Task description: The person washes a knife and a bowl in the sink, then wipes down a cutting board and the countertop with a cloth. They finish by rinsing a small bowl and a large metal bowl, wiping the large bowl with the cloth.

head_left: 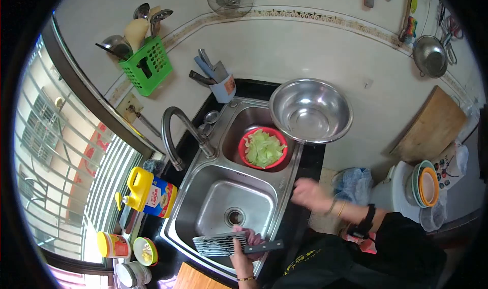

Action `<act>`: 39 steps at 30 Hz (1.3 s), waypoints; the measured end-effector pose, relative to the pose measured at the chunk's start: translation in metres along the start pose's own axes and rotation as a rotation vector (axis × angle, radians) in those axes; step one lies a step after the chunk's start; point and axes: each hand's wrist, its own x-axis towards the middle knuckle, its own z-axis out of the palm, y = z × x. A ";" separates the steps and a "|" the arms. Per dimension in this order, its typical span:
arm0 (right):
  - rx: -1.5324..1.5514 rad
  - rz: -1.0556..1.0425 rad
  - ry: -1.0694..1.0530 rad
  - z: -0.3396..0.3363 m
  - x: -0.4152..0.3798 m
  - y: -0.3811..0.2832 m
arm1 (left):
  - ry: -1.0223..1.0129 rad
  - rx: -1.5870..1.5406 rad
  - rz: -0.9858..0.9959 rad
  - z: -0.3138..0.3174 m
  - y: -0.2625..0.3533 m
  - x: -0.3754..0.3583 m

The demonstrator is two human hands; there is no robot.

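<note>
Over the front edge of the near sink basin (208,185), my left hand (241,256) is closed round a cleaver (219,244) with a dark handle, its blade pointing left. A piece of pinkish meat (249,234) shows beside the blade, close to the same hand. My right hand (309,193) is raised right of the sink, above the dark counter edge, blurred, with its fingers curled; whether anything is in them is too blurred to tell. In the far basin stands a red basket (242,159) of cut green leaves (264,148).
A steel bowl (311,111) rests behind the sink, with a knife holder (223,90) to its left. The faucet (170,136) arches on the left, near a yellow jug (147,192). A wooden board (195,279) lies at the front.
</note>
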 end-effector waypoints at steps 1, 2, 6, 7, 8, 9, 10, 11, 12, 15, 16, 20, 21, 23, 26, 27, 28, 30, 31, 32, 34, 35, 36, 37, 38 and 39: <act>0.677 0.303 0.029 -0.034 0.011 0.043 | 0.073 0.016 0.018 -0.012 -0.001 -0.001; 0.605 0.582 0.240 -0.070 0.019 0.036 | 0.145 0.036 0.038 -0.018 0.000 -0.001; 0.887 0.734 0.442 -0.150 0.044 0.070 | 0.137 0.051 0.082 -0.005 0.002 -0.007; 0.897 0.724 0.381 -0.159 0.053 0.077 | 0.154 0.054 0.087 -0.003 0.001 -0.008; 0.904 0.713 0.324 -0.165 0.059 0.083 | 0.147 0.016 0.093 0.000 -0.002 -0.008; 0.905 0.714 0.303 -0.167 0.065 0.087 | 0.135 -0.025 0.099 0.002 -0.006 -0.008; 0.902 0.717 0.294 -0.168 0.069 0.094 | 0.142 -0.028 0.103 0.004 -0.010 -0.007; 0.940 0.708 0.280 -0.168 0.074 0.102 | 0.238 -0.039 0.116 0.003 -0.013 -0.007; 0.980 0.697 0.262 -0.167 0.079 0.108 | 0.335 -0.050 0.132 0.001 -0.017 -0.008; 1.131 0.765 0.470 -0.161 0.086 0.128 | 0.364 -0.070 0.069 -0.007 -0.016 -0.004; 1.168 0.726 0.436 -0.163 0.082 0.133 | 0.466 -0.054 0.012 -0.002 -0.013 -0.005; 1.111 0.688 0.281 -0.167 0.043 0.096 | 0.537 -0.019 0.031 -0.071 -0.017 0.021; 1.092 0.724 0.317 -0.166 0.035 0.104 | 0.393 -0.113 0.026 -0.094 -0.019 0.030; 1.114 0.655 0.170 -0.170 0.019 0.102 | 0.563 -0.044 -0.040 -0.065 -0.011 0.050; 1.032 0.696 0.111 -0.169 0.000 0.068 | 0.477 0.010 -0.120 -0.096 -0.017 0.082; 1.009 0.725 0.127 -0.169 -0.007 0.078 | 0.529 0.095 -0.189 -0.106 -0.017 0.094; 0.985 0.750 0.148 -0.169 -0.012 0.083 | 0.475 0.100 -0.242 -0.116 -0.019 0.105; 1.028 0.732 0.082 -0.167 -0.018 0.059 | 0.457 0.113 -0.288 -0.123 -0.023 0.125; 1.079 0.732 0.022 -0.164 -0.021 0.049 | 0.452 0.101 -0.275 -0.132 -0.028 0.136; 1.066 0.724 0.014 -0.161 -0.023 0.047 | 0.469 0.127 -0.291 -0.145 -0.035 0.149; 1.055 0.741 -0.080 -0.156 -0.023 0.042 | 0.508 0.179 -0.325 -0.167 -0.045 0.166; 1.062 0.717 -0.041 -0.147 -0.022 0.027 | 0.559 0.343 -0.388 -0.168 -0.042 0.169; 1.051 0.720 -0.046 -0.145 -0.019 0.020 | 0.560 0.331 -0.387 -0.165 -0.043 0.172; 1.060 0.754 -0.107 -0.142 -0.017 0.015 | 0.669 0.471 -0.376 -0.162 -0.043 0.171; 1.071 0.787 -0.169 -0.140 -0.016 0.013 | 0.778 0.615 -0.362 -0.161 -0.043 0.168; 1.071 0.789 -0.177 -0.137 -0.013 0.018 | 0.743 1.051 -0.253 -0.188 -0.048 0.169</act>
